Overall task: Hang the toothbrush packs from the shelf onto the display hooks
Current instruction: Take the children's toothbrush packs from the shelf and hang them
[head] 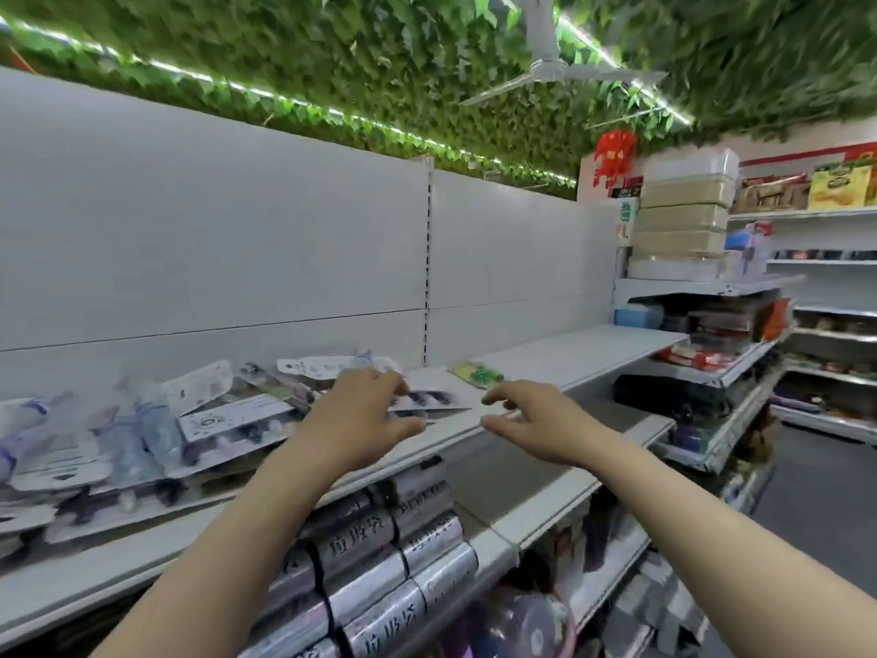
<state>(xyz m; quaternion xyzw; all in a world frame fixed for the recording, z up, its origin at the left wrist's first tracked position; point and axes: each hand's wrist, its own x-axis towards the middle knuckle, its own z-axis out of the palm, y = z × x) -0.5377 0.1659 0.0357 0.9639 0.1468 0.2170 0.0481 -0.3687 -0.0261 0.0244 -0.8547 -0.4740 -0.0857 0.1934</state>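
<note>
Toothbrush packs [237,420] heaped on shelf [545,358]. Left hand [365,410], fingers apart, rests on one; right hand [531,420] spread, empty. Pick-up step; hooks unseen.

Clear glossy plastic toothbrush blister packs on white card [142,434] lie on a smooth matt white metal shelf [569,353], above shiny silver foil-wrapped rolls [379,562].

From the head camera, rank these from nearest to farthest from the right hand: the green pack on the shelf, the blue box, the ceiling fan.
Measured from the right hand:
1. Green pack, flat on the shelf just above and left of the fingers.
2. Blue box, further right, at the shelf's far end.
3. Ceiling fan, high overhead among the leaves.
</note>
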